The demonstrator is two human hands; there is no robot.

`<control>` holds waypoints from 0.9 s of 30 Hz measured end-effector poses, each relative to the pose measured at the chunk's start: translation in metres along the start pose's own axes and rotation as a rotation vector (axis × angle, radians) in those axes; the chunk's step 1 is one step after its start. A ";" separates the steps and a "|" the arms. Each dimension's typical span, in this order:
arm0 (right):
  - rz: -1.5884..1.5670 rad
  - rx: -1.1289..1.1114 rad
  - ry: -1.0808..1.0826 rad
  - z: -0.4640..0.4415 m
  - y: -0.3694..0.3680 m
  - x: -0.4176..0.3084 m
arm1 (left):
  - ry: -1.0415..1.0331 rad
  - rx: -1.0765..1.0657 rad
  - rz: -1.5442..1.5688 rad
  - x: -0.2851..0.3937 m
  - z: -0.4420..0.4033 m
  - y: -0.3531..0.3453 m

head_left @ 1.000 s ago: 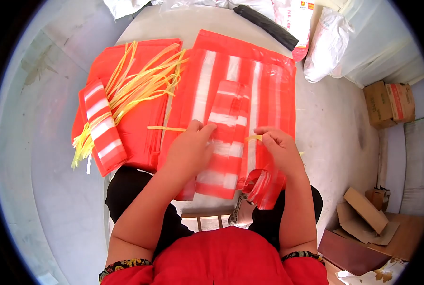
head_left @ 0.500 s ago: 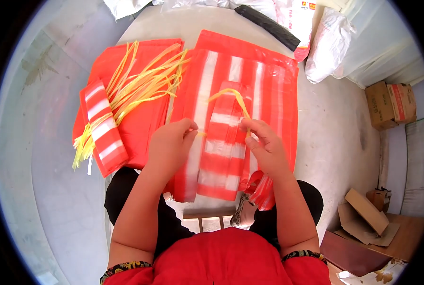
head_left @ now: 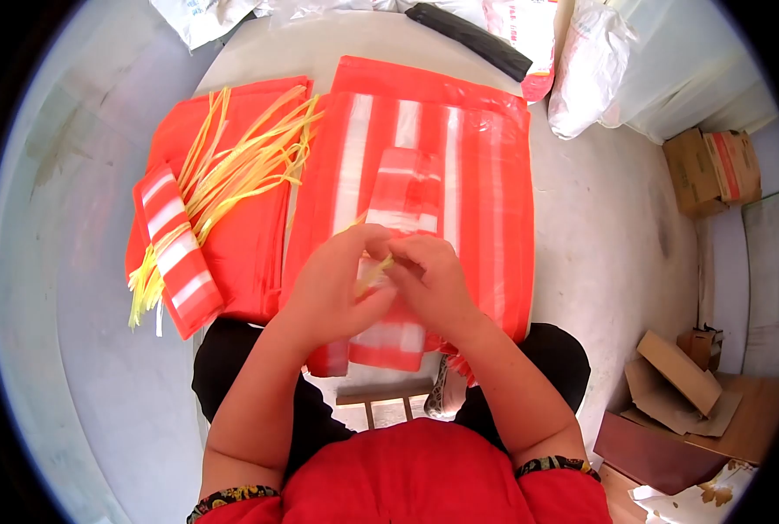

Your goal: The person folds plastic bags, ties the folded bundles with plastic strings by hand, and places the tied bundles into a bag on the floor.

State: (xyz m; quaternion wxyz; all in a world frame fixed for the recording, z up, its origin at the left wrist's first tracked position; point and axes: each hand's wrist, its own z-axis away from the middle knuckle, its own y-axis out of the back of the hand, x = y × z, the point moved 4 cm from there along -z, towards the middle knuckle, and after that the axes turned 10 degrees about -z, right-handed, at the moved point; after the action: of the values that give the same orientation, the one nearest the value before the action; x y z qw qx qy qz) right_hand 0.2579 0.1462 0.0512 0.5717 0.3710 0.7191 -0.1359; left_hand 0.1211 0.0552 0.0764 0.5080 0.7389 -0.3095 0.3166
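My left hand [head_left: 335, 284] and my right hand [head_left: 433, 281] meet over a folded red-and-white striped bundle [head_left: 404, 194]. Both are closed on a yellow strip [head_left: 374, 276], which shows between the fingers. The bundle lies on a stack of striped red plastic sheets [head_left: 494, 218]. To the left, many loose yellow strips [head_left: 245, 166] are spread over plain red sheets [head_left: 251, 231]. Another folded striped bundle [head_left: 178, 253] lies there with yellow strips across its middle.
A black roll [head_left: 470, 40] lies at the table's far edge [head_left: 293, 44], near white bags [head_left: 592, 68]. Cardboard boxes stand at the right, one closed [head_left: 695, 175] and one open [head_left: 669, 393]. A wooden stool or frame [head_left: 385, 395] shows below the table.
The hands, apart on either side of the bundle before, have come together over it with the yellow strip. The whole view has shifted slightly, moving the scene left.
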 end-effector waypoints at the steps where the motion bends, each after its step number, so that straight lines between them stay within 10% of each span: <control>1: -0.041 0.010 -0.029 0.000 0.001 0.003 | 0.010 0.004 0.114 -0.001 0.000 0.000; 16: -0.086 0.161 -0.212 0.012 0.001 0.010 | 0.133 0.132 -0.287 -0.011 -0.006 -0.007; 19: 0.298 0.062 0.198 0.011 0.004 0.004 | 0.189 0.067 -0.248 -0.015 -0.007 -0.012; 27: 0.382 -0.001 0.169 0.010 0.011 -0.013 | 0.165 -0.093 -0.004 -0.008 -0.003 -0.012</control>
State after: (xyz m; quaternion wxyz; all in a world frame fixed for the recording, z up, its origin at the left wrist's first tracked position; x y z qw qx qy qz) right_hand 0.2735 0.1425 0.0625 0.5250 0.5105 0.6809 0.0069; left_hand 0.1249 0.0625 0.0644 0.5662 0.6864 -0.2796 0.3607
